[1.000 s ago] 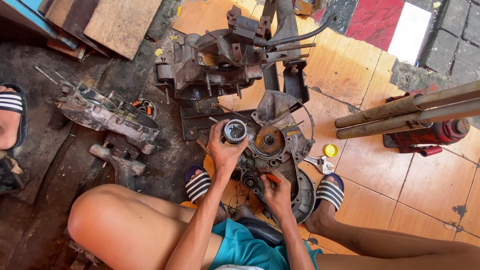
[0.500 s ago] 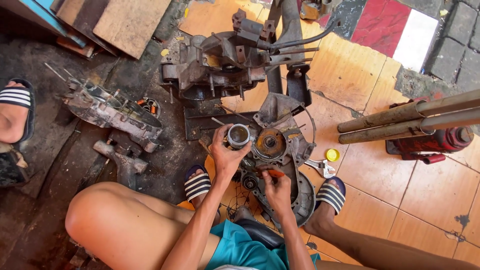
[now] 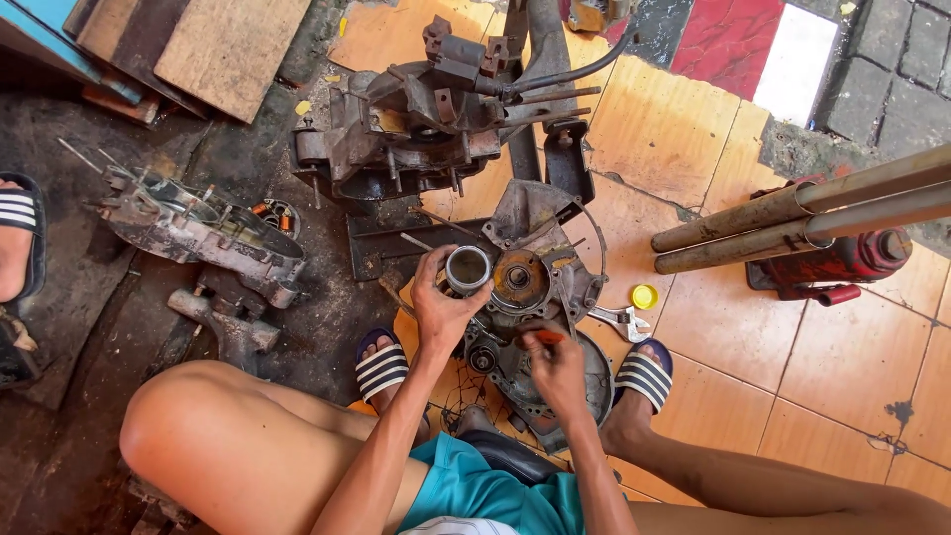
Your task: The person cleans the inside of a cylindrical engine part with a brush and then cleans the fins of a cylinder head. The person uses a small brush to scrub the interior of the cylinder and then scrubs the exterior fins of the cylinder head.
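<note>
**Engine parts on workshop floor: hands and surroundings**

Left hand (image 3: 443,312): closed around one short metal sleeve (image 3: 468,268), held upright above the floor, just left of the engine casing. Sleeve: grey, round, hollow, open end up, rim bright, inside dark; contents not discernible.

Right hand (image 3: 555,359): fingers pinched together on one small orange-red tool handle (image 3: 548,338), held over the lower part of the casing.

Engine casing (image 3: 540,287): one, flat on the orange tiles between the two feet, greasy grey, with one rusty round hub (image 3: 519,278) in its upper recess and a smaller gear (image 3: 483,359) set lower.

Sandals, striped dark and white: two on own feet (image 3: 380,369), one more at the left edge (image 3: 20,238) on another person's foot.

Further out: one adjustable wrench (image 3: 622,319) beside one yellow cap (image 3: 644,296); one larger engine block (image 3: 416,124) above; one crankcase half (image 3: 198,233) left, on dark grimy ground; two rusty tubes (image 3: 802,213) lying over one red jack (image 3: 842,263) right; wooden boards (image 3: 198,45) upper left.
</note>
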